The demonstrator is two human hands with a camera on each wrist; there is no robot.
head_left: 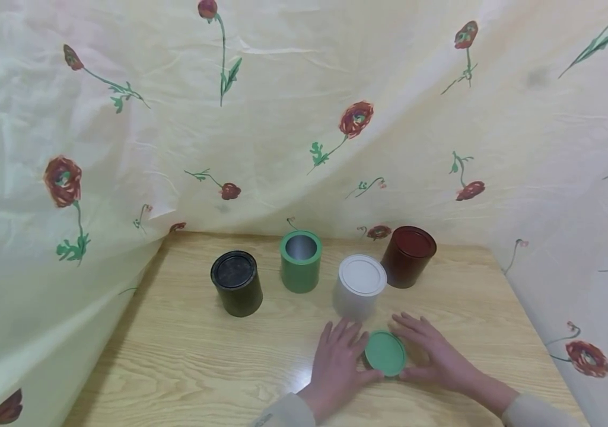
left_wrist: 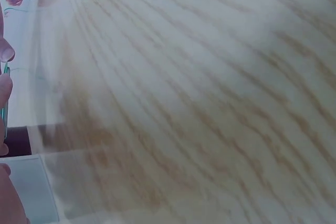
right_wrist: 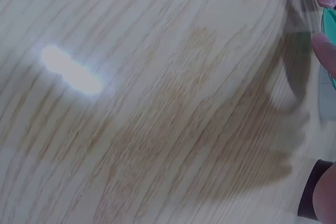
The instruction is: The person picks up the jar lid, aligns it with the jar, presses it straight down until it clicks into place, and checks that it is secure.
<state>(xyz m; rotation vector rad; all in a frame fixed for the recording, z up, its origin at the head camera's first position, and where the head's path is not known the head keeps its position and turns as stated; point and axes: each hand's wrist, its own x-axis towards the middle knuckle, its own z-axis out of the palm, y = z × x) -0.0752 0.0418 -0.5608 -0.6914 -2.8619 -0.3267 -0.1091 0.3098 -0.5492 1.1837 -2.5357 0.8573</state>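
Observation:
A round green lid (head_left: 385, 353) is held between the two hands near the front of the table. My left hand (head_left: 338, 363) grips its left side, thumb at the near edge and fingers spread toward the far side. On the opposite side my right hand (head_left: 437, 357) holds the rim, its thumb also near the front edge. The lid's thin edge shows beside fingertips in the left wrist view, and part of its green face (right_wrist: 329, 22) in the right wrist view. Behind them a green can (head_left: 301, 274) stands upright without a lid, its grey inside showing.
A white can (head_left: 359, 299) with its lid on stands just beyond the hands. To its right and farther back is a dark red lidded can (head_left: 404, 267). A black lidded can (head_left: 242, 293) stands at left. Flowered cloth (head_left: 277, 142) hangs behind and beside the wooden table (head_left: 186, 362).

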